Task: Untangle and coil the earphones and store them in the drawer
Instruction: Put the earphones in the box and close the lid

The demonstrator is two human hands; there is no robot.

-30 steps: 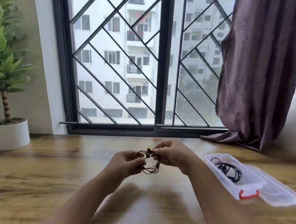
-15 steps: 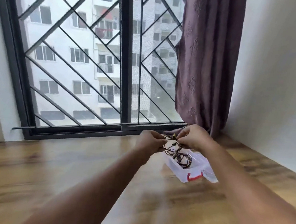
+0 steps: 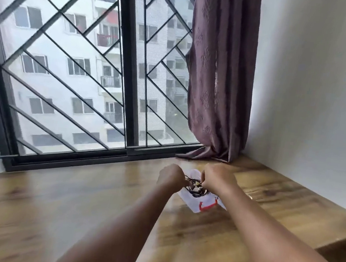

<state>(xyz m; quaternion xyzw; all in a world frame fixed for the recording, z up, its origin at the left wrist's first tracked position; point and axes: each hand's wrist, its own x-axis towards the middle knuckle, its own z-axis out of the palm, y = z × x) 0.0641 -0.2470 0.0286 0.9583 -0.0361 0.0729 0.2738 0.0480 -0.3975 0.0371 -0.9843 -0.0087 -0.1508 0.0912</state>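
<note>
Two bare hands meet over the far right part of a wooden desk [image 3: 74, 206], with both forearms reaching in from the lower edge of the view. We see the left hand [image 3: 171, 176] and the right hand [image 3: 218, 176] close together, knuckles up. Between them they hold a small dark bundle of earphones [image 3: 196, 188]. The fingers [image 3: 184, 181] of the left hand are curled and pinch the cord on its left side. Those of the right hand are curled round it on the other side. A small yellowish part shows in the middle of the bundle, and thin dark loops hang below the grip. Directly behind and beneath the bundle a translucent white box [image 3: 192, 203] lies on the desk, with a red latch [image 3: 208, 206] on its near wall. We cannot tell whether the hanging loops touch the box or only overlap it in this view, and motion blur softens the detail here. Beyond the hands, a black window frame with a diagonal grille [image 3: 78, 67] fills the background. A purple curtain [image 3: 220, 82] hangs at its right, its hem resting on the desk beside a plain white wall [image 3: 310, 92].
</note>
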